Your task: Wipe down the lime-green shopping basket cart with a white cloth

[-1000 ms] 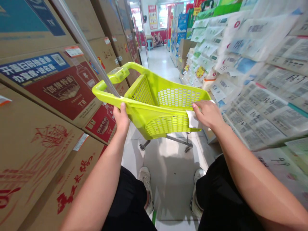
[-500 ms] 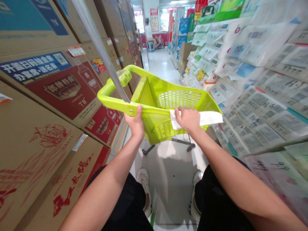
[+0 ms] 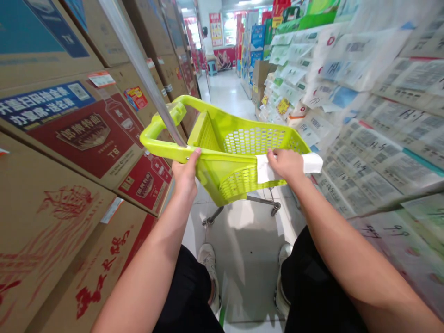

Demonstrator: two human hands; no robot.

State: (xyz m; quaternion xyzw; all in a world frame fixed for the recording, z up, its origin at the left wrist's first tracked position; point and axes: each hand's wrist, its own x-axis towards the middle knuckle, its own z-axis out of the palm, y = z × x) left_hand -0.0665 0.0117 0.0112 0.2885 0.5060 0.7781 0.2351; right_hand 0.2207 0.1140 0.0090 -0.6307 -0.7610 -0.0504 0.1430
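A yellow-green shopping cart (image 3: 208,171) stands sideways before me, its handle end at the left and its perforated basket at the right. My left hand (image 3: 186,173) grips the near rim just below the metal pole (image 3: 152,88), thumb on top. On the same rim, further right, my right hand (image 3: 286,164) is closed over a white cloth (image 3: 266,169) and presses it around the edge. One end of the cloth hangs past the front corner. The inside of the basket shows only in part.
Stacked cartons (image 3: 79,129) wall the left side. Shelves of packed tissue (image 3: 367,152) with handwritten prices line the right. Down the aisle a person (image 3: 208,46) is by a blue stool (image 3: 212,68). My shoes (image 3: 208,263) stand on the tiled floor (image 3: 249,286).
My right hand has slid right along the rim, dragging the white cloth with it toward the front corner. My left hand still holds the rim near the pole. The view has shifted slightly.
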